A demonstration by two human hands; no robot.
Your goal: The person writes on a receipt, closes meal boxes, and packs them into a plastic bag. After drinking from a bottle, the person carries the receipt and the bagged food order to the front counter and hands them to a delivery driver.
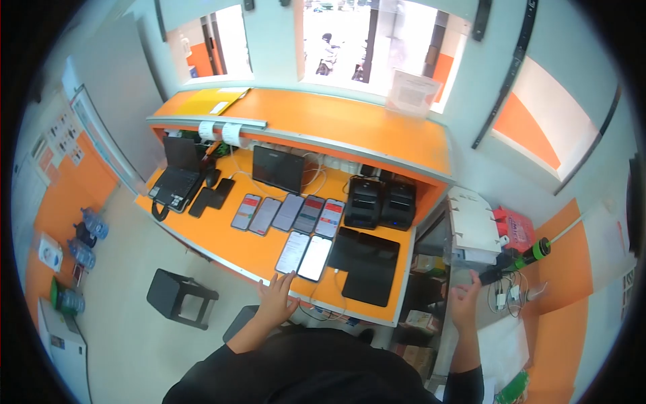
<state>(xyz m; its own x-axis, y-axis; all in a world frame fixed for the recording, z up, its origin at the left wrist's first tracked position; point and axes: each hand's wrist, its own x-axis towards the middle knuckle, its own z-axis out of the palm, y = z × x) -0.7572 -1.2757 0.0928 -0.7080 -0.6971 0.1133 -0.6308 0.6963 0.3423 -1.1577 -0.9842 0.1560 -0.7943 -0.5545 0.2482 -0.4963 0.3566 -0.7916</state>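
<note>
My left hand [276, 299] is at the front edge of the orange desk [202, 232], fingers spread and holding nothing, its fingertips by the lower end of a lit phone [292, 252]. Beside that phone lies a second one with a bright white screen [314, 258]. Behind them several lit phones form a row, among them one with a red and white screen [246, 211]. Over the right side, away from the desk, my right hand [464, 299] is raised with its fingers apart and nothing visible in it. Dark tablets [372, 269] lie on the desk between my hands.
Two black printers [364, 202] stand at the desk's back right. A laptop [178, 176], a dark screen [277, 170] and dark phones [221, 193] are further left. A black stool [180, 296] stands on the floor. White boxes [473, 225] and a black-green tool [531, 254] are at right.
</note>
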